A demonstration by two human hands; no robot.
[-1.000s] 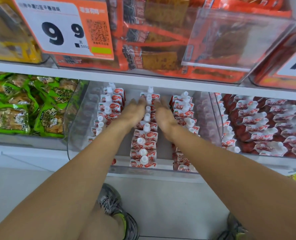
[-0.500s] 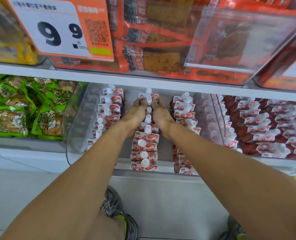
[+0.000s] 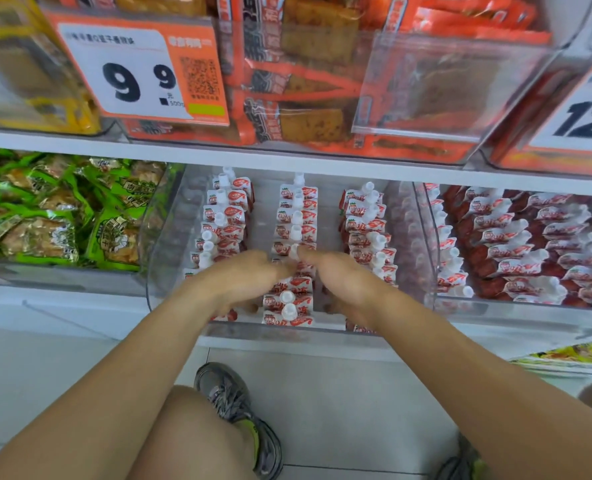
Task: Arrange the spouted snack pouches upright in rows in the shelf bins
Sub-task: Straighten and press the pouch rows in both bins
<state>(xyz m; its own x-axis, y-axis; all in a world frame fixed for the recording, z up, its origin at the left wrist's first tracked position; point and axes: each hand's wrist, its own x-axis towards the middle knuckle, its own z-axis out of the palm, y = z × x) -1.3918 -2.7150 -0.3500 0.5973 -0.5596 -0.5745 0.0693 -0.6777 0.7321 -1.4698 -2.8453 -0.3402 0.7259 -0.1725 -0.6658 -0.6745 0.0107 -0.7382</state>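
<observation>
Spouted snack pouches (image 3: 296, 216) standing upright in three rows inside the clear shelf bin (image 3: 170, 237), on the lower shelf. Middle row now bracketed from both sides, about halfway along its length. Left hand (image 3: 242, 275) against the left flank of that row, right hand (image 3: 339, 275) against the right flank, thumb tips nearly meeting at one white spout (image 3: 294, 251). Fingers blurred and partly hidden below the pouches, so impossible to tell whether pinching a pouch or only pressing with flat fingers.

Compared with half a second ago: both hands drawn back from the far end of the middle row toward the front of the bin. Rear pouches of this row, covered by the hands before, now uncovered and looking straight and evenly spaced. Probably a sign that the back part is finished and the squaring work is moving forward along the row.

Left row (image 3: 225, 216) and right row (image 3: 363, 223) untouched at this moment, the right one leaning a little at some spouts. Neighbouring bin (image 3: 436, 296) on the right filled with similar pouches lying tilted, likely still to be straightened.
</observation>
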